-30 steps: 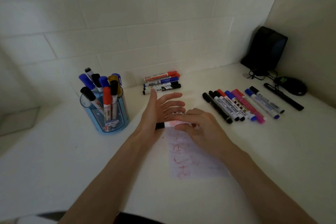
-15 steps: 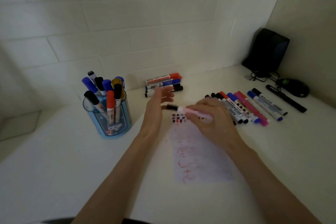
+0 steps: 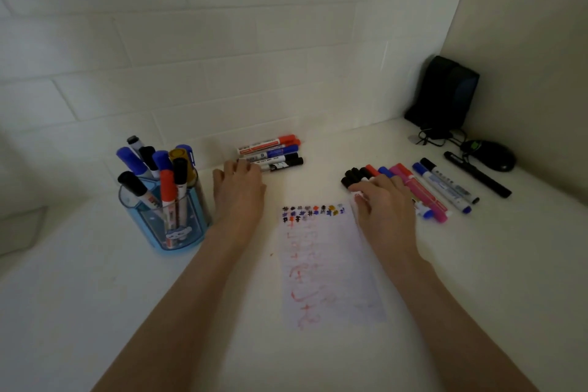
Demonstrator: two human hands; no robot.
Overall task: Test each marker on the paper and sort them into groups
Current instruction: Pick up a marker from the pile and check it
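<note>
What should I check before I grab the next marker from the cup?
1. Paper flat, with room for marks: ok.
2. Left hand free to grab: ok, it looks empty, near the far marker pile.
3. Right hand free: cannot tell, it rests on the right-side row, fingers hiding what's under.
4. Cup upright, markers in it: ok.
5. Last marker capped: cannot tell.

left hand [image 3: 239, 192]: palm down on counter [image 3: 95, 312], fingers [image 3: 243, 165] at near end of back marker group [image 3: 270, 153]
right hand [image 3: 381, 207]: flat over left end of right marker row [image 3: 426, 188], covering a marker there
paper [image 3: 331, 267]: between hands, hash marks along top edge
blue holder [image 3: 165, 219]: left, markers upright
</note>
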